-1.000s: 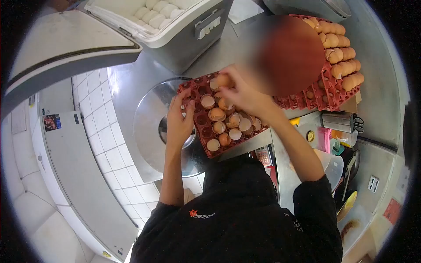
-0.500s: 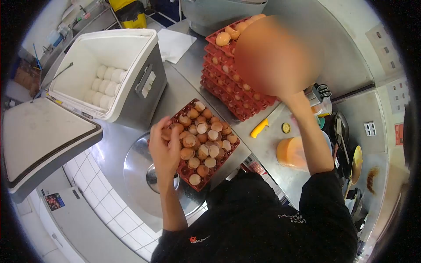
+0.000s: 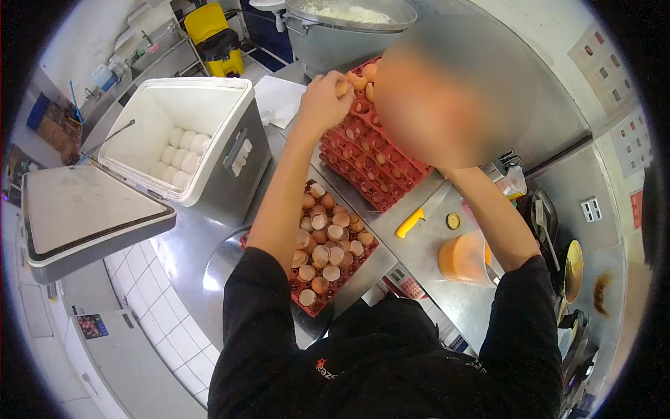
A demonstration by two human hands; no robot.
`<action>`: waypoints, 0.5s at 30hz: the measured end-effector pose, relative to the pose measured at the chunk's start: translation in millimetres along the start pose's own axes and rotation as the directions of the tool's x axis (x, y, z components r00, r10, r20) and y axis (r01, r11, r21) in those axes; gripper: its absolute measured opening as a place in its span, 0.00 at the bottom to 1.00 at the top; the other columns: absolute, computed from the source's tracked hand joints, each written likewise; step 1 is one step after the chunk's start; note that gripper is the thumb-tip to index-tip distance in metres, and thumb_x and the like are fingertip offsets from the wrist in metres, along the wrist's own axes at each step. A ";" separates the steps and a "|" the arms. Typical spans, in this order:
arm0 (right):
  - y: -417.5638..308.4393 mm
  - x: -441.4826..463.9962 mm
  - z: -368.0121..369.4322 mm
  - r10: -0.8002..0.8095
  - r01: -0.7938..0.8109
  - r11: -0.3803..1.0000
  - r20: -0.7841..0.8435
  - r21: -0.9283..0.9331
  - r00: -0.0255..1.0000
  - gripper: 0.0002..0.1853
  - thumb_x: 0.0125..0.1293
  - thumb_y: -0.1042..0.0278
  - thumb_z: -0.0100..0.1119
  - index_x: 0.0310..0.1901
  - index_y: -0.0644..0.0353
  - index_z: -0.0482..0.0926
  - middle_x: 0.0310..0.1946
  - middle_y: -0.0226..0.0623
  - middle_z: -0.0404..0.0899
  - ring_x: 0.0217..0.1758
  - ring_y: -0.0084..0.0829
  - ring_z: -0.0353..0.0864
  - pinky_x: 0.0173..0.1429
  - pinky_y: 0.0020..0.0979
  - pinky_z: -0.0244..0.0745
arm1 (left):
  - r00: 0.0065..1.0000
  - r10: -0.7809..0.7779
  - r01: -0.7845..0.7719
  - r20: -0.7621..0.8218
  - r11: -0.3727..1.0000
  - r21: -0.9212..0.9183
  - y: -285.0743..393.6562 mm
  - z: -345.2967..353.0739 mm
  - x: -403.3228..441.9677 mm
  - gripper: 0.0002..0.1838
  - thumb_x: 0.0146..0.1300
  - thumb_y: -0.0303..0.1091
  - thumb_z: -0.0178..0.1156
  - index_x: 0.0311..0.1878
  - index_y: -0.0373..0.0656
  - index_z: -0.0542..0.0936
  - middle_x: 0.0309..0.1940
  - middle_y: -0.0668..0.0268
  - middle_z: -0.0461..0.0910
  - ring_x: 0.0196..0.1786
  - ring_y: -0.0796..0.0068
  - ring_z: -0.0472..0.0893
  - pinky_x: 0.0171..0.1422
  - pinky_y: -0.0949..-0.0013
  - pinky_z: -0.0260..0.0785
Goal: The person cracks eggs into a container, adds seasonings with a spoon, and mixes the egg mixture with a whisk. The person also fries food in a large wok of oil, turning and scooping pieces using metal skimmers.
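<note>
At the top left corner of the stacked red egg trays (image 3: pixel 373 157), my left hand (image 3: pixel 324 105) has its fingers curled around a brown egg (image 3: pixel 342 89). Other brown eggs (image 3: pixel 358 79) sit beside it on the top tray. A large blurred patch covers my right hand; only the right forearm (image 3: pixel 488 202) shows, reaching toward the right side of the stack. Under my left arm lies a red tray full of cracked, empty eggshells (image 3: pixel 328 244).
A jug of orange liquid (image 3: pixel 462 258), a yellow-handled tool (image 3: pixel 410 223) and a round lid (image 3: pixel 453 221) stand on the steel counter. To the left is an open cooler (image 3: pixel 241 129) with white round items inside. A big pot (image 3: pixel 349 31) stands behind.
My left hand has moved from the eggshell tray up to the top of the stack and taken hold of an egg there. My view has shifted slightly; the right arm stays near the stack.
</note>
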State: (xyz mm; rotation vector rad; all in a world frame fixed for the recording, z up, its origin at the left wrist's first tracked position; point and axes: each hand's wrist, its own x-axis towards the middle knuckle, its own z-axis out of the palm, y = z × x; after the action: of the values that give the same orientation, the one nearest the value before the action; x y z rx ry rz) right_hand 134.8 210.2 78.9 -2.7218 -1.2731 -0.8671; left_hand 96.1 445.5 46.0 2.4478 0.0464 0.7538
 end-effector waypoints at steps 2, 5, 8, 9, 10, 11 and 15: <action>1.4 -1.3 1.9 0.025 -0.024 0.998 -0.017 0.063 1.000 0.21 0.74 0.50 0.67 0.54 0.59 0.77 0.42 0.48 0.84 0.33 0.48 0.90 0.34 0.46 0.85 | 1.000 -0.015 0.016 0.013 0.992 -0.124 -9.0 3.2 3.2 0.25 0.73 0.48 0.71 0.64 0.41 0.82 0.51 0.54 0.90 0.47 0.54 0.91 0.54 0.58 0.82; 1.9 -4.5 6.2 0.053 -0.046 0.991 -0.051 0.129 0.997 0.19 0.74 0.54 0.67 0.54 0.61 0.77 0.44 0.52 0.84 0.37 0.54 0.89 0.40 0.51 0.86 | 0.998 -0.047 0.065 0.052 0.902 -0.426 -7.4 -8.4 0.4 0.26 0.74 0.49 0.71 0.65 0.41 0.82 0.50 0.59 0.92 0.43 0.69 0.90 0.50 0.64 0.82; 15.3 -1.1 9.3 -0.032 0.040 0.997 -0.114 0.065 0.993 0.16 0.75 0.59 0.65 0.52 0.64 0.78 0.46 0.60 0.84 0.49 0.61 0.86 0.56 0.57 0.81 | 0.997 -0.063 0.036 -0.040 0.873 -0.487 -6.5 -40.8 -22.1 0.28 0.71 0.49 0.73 0.64 0.38 0.82 0.53 0.57 0.90 0.48 0.69 0.88 0.54 0.65 0.81; 23.6 -0.4 18.4 -0.025 0.051 0.981 -0.139 0.186 0.990 0.15 0.75 0.61 0.65 0.51 0.64 0.79 0.44 0.58 0.85 0.50 0.58 0.86 0.58 0.54 0.80 | 0.995 -0.057 0.010 -0.078 0.863 -0.505 -6.8 -60.7 -39.2 0.28 0.69 0.49 0.74 0.62 0.37 0.83 0.56 0.52 0.90 0.53 0.59 0.90 0.60 0.60 0.82; 23.2 -2.5 10.8 -0.011 0.039 0.959 -0.101 0.282 0.995 0.13 0.74 0.64 0.66 0.51 0.65 0.79 0.43 0.55 0.85 0.50 0.57 0.86 0.56 0.53 0.80 | 0.997 -0.073 0.063 -0.004 0.889 -0.453 -6.6 -83.9 -68.1 0.28 0.72 0.49 0.73 0.64 0.37 0.82 0.55 0.57 0.89 0.49 0.68 0.88 0.55 0.65 0.81; 30.4 -3.2 14.0 -0.021 0.058 0.930 -0.104 0.364 0.994 0.16 0.72 0.67 0.69 0.55 0.65 0.80 0.45 0.53 0.87 0.52 0.55 0.86 0.56 0.51 0.80 | 0.995 -0.075 0.093 0.060 0.911 -0.401 -1.7 -110.2 -94.7 0.27 0.75 0.48 0.71 0.66 0.38 0.80 0.54 0.63 0.89 0.44 0.76 0.87 0.51 0.69 0.80; 27.2 -5.0 -8.9 0.096 -0.105 0.872 0.044 0.478 0.994 0.22 0.73 0.67 0.72 0.66 0.59 0.81 0.49 0.49 0.90 0.44 0.36 0.92 0.48 0.36 0.85 | 0.924 -0.348 0.380 0.157 0.875 -0.299 -2.5 -168.2 -227.4 0.23 0.74 0.44 0.71 0.63 0.38 0.83 0.53 0.59 0.88 0.49 0.68 0.88 0.53 0.64 0.82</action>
State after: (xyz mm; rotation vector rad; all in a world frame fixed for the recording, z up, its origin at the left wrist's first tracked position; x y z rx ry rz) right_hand 147.3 186.4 89.8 -2.3732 -1.1463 -0.4369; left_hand -183.2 490.1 43.5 2.0712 0.3137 0.4309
